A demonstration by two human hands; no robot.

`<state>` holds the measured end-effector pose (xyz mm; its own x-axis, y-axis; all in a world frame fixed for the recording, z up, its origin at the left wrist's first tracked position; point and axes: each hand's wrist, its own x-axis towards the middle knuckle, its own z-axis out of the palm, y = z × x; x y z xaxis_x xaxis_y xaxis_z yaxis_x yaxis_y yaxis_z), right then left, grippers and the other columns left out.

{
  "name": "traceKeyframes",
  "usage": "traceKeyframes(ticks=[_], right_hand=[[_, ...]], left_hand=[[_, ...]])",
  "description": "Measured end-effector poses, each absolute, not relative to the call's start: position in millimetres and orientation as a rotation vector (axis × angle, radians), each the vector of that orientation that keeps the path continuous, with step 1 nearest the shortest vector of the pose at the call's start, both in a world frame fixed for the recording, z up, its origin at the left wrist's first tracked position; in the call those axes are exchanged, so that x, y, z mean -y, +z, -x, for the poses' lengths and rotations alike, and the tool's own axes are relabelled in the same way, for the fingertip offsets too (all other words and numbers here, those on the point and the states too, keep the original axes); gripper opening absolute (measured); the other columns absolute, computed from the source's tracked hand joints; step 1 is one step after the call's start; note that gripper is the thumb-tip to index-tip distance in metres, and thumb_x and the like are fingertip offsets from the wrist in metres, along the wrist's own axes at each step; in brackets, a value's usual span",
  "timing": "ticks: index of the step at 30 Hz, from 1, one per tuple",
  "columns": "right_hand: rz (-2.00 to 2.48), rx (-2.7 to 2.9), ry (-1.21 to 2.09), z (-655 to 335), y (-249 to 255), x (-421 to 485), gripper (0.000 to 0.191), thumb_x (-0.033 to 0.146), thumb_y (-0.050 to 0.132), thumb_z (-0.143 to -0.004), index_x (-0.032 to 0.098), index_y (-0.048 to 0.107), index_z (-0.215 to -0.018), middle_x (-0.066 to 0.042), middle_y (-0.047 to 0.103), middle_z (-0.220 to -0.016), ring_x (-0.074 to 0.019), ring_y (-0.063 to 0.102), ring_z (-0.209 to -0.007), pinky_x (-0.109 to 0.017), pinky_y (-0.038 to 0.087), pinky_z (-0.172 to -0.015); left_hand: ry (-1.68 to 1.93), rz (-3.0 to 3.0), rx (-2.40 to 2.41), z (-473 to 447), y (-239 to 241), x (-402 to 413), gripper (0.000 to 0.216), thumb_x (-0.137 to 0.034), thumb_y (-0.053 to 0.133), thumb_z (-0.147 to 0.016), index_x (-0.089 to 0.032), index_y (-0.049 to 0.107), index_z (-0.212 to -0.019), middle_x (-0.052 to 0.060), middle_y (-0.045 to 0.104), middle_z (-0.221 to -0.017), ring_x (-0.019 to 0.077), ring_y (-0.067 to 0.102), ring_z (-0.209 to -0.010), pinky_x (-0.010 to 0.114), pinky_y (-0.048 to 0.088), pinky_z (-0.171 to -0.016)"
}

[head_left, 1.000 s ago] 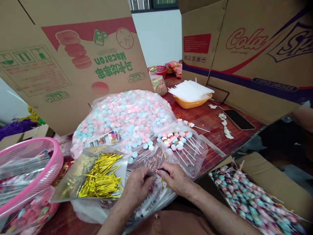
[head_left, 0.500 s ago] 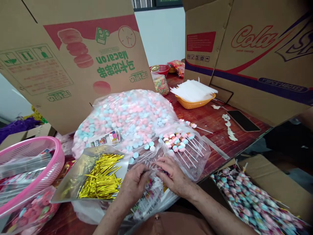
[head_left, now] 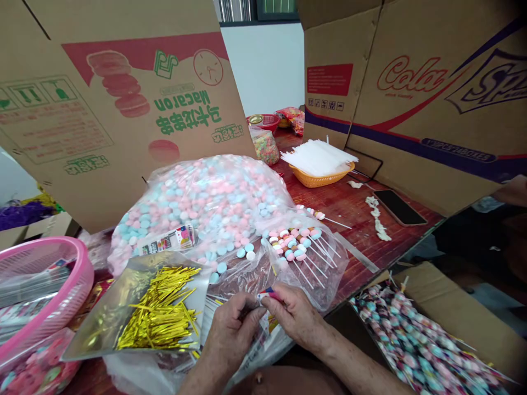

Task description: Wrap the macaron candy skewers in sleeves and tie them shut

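Note:
My left hand [head_left: 233, 332] and my right hand [head_left: 294, 312] meet low in the middle, both pinching a small printed wrapper [head_left: 265, 295] with a red and blue edge. Under them lies a stack of more printed wrappers [head_left: 259, 343]. Just beyond my fingers, candy skewers [head_left: 294, 241] with white sticks lie on clear plastic. A big clear bag of pink and blue candies [head_left: 206, 200] rises behind them. To the left of my left hand, a silver sheet holds gold twist ties [head_left: 158, 312].
A pink basket [head_left: 53, 307] stands at far left. An orange basket of white sticks [head_left: 319, 162] and a black phone [head_left: 399, 207] lie on the red-brown table [head_left: 349, 208]. Large cardboard boxes [head_left: 411, 88] wall the back. A box of wrapped lollipops [head_left: 415, 340] sits at lower right.
Both hands have drawn slightly toward me and lifted a wrapper between the fingertips; half a second ago they were reaching forward onto the plastic near the skewers.

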<state>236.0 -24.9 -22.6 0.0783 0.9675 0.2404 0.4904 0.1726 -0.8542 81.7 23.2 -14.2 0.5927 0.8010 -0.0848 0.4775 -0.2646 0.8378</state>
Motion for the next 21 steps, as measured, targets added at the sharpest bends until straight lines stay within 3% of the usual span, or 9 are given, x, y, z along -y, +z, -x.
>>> traceKeyframes(ticks=[3,6,9,12,17,21], right_hand=[[1.359,1.554,0.723,-239.9,-16.3,25.8,0.022,0.028,0.048,-0.083,0.018,0.043,-0.064,0.002,0.044,-0.065,-0.0097,0.041,-0.061,-0.021,0.033,-0.055],[1.359,1.513,0.692,-236.8,-18.7,26.2,0.029,0.03,0.045,-0.085,0.018,0.038,-0.059,0.004,0.039,-0.059,-0.0083,0.037,-0.055,-0.021,0.03,-0.051],[1.452,1.473,0.642,-240.5,-28.6,22.8,0.039,0.036,0.04,-0.087,0.018,0.035,-0.054,0.005,0.037,-0.052,-0.0077,0.035,-0.05,-0.02,0.028,-0.047],[1.635,1.354,0.524,-267.1,-38.0,14.4,0.043,0.041,0.033,-0.09,0.018,0.041,-0.054,0.003,0.042,-0.05,-0.0097,0.039,-0.049,-0.021,0.029,-0.047],[2.269,1.589,0.107,-322.0,-51.4,2.5,0.02,0.028,0.046,-0.084,0.016,0.057,-0.073,-0.011,0.06,-0.077,-0.0207,0.056,-0.072,-0.03,0.039,-0.061],[2.277,1.705,0.116,-330.1,-64.2,5.6,0.011,0.016,0.05,-0.078,0.016,0.06,-0.073,-0.011,0.062,-0.075,-0.0223,0.059,-0.071,-0.031,0.041,-0.062]], left_hand=[[0.339,-2.016,-0.929,-79.7,-9.4,-27.2,0.026,-0.036,0.045,-0.084,-0.018,0.058,-0.072,0.001,0.059,-0.061,0.0128,0.054,-0.058,0.021,0.041,-0.053],[0.333,-2.184,-0.915,-80.5,-9.8,-29.2,0.033,-0.035,0.037,-0.088,-0.018,0.055,-0.067,0.0,0.058,-0.057,0.0123,0.054,-0.055,0.021,0.04,-0.051],[0.458,-2.488,-0.911,-81.8,-15.7,-29.9,0.036,-0.032,0.032,-0.09,-0.019,0.056,-0.067,0.002,0.058,-0.058,0.0138,0.055,-0.054,0.023,0.04,-0.05],[0.637,-2.653,-0.92,-78.8,-18.4,-33.7,0.034,-0.029,0.032,-0.091,-0.018,0.058,-0.072,0.004,0.06,-0.062,0.0152,0.058,-0.059,0.025,0.043,-0.054],[0.794,-2.652,-0.883,-65.7,-9.9,-43.4,0.03,-0.028,0.034,-0.091,-0.018,0.062,-0.09,0.006,0.069,-0.083,0.0162,0.062,-0.078,0.028,0.048,-0.071],[0.809,-2.649,-0.883,-55.6,-5.1,-47.0,0.031,-0.029,0.034,-0.091,-0.018,0.062,-0.099,0.007,0.069,-0.093,0.0167,0.061,-0.087,0.031,0.047,-0.081]])
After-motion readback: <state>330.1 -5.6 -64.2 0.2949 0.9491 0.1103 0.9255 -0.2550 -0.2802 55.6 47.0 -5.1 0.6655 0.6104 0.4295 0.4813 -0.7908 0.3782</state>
